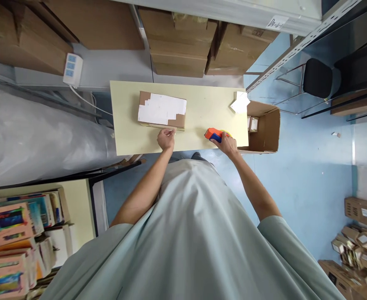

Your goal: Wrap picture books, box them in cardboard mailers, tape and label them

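Observation:
A brown cardboard box (179,121) lies on the pale yellow table, its top largely covered by white paper labels (161,109). Against its near long side is my left hand (166,139), with fingers pinched together; whatever they hold, if anything, is too small to make out. My right hand (229,144) is closed around an orange and blue tape dispenser (213,134), held over the table to the right of the box. A bit of yellow shows behind the dispenser, partly hidden by my fingers.
White paper slips (240,102) lie at the right end of the table (202,96). An open carton (269,129) with small boxes stands beside it. Shelving with large cartons (180,54) runs behind; a power strip (73,70) trails a cable. Books (11,233) fill the lower left.

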Demonstrator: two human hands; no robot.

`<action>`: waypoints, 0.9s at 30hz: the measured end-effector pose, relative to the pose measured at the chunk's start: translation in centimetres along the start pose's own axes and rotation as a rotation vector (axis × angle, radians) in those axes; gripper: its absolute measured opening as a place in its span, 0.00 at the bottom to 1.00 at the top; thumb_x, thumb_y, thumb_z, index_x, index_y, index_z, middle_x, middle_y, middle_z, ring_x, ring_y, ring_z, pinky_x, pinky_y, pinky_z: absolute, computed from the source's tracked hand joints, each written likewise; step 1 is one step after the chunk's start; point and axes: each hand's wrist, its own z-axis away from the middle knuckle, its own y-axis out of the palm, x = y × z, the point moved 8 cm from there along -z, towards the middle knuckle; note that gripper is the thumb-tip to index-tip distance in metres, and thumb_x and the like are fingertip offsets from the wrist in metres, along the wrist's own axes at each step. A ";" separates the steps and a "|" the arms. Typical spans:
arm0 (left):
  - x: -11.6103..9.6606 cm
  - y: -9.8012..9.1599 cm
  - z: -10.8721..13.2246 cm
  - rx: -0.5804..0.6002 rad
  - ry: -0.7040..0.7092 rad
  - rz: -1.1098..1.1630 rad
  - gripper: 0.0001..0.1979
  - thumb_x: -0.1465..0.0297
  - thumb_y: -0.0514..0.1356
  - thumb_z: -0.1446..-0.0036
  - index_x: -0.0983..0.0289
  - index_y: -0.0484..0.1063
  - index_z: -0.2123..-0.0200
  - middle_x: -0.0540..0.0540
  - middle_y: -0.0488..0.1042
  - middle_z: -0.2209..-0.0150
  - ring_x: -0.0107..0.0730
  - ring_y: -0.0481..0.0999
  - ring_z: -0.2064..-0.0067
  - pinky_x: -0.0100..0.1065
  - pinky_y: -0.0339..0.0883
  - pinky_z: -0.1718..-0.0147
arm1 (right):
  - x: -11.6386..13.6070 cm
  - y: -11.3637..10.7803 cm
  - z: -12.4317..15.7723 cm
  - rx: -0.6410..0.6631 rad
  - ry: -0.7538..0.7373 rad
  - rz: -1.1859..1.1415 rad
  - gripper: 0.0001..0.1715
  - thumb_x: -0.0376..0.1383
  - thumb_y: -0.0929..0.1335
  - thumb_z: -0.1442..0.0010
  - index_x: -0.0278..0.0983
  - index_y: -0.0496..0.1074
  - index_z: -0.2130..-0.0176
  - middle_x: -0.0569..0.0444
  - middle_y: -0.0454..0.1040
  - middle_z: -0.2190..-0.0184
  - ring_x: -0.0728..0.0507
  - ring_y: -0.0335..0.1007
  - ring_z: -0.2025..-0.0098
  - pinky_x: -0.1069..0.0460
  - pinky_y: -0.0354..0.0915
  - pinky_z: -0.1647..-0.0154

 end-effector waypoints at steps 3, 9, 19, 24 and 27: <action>0.1 -1.0 -0.4 -0.017 -0.039 -0.022 0.10 0.63 0.73 0.43 0.59 0.78 0.62 0.61 0.87 0.56 0.48 0.86 0.45 0.42 0.75 0.43 | 0.0 -0.2 0.3 0.011 0.015 0.003 0.44 0.65 0.63 0.21 0.31 0.65 0.31 0.30 0.83 0.42 0.26 0.83 0.40 0.42 0.74 0.45; 0.9 -2.3 0.7 0.096 -0.217 0.113 0.13 0.60 0.73 0.45 0.59 0.74 0.65 0.60 0.85 0.63 0.46 0.87 0.54 0.45 0.81 0.50 | -0.5 -0.3 1.1 0.030 0.040 -0.004 0.44 0.64 0.62 0.20 0.29 0.63 0.31 0.30 0.84 0.43 0.27 0.85 0.43 0.42 0.74 0.48; -2.2 4.0 3.1 0.328 -0.604 0.473 0.21 0.51 0.73 0.33 0.61 0.80 0.50 0.65 0.82 0.52 0.43 0.87 0.44 0.41 0.86 0.42 | -0.7 0.6 0.6 0.042 0.017 -0.035 0.45 0.62 0.66 0.20 0.27 0.61 0.30 0.31 0.86 0.48 0.27 0.86 0.46 0.43 0.74 0.52; -3.4 4.7 2.5 0.124 -0.711 0.513 0.22 0.55 0.74 0.29 0.61 0.78 0.41 0.60 0.81 0.54 0.42 0.86 0.42 0.36 0.85 0.42 | -1.0 1.3 -0.2 0.017 -0.065 0.008 0.42 0.61 0.64 0.19 0.27 0.61 0.31 0.31 0.86 0.50 0.28 0.86 0.48 0.45 0.72 0.54; -3.6 4.4 2.5 0.113 -0.683 0.482 0.17 0.61 0.73 0.27 0.62 0.79 0.42 0.60 0.82 0.55 0.40 0.87 0.43 0.36 0.85 0.41 | -1.2 1.9 -0.7 0.000 -0.129 0.042 0.41 0.60 0.63 0.18 0.26 0.62 0.33 0.31 0.86 0.52 0.28 0.86 0.50 0.45 0.72 0.54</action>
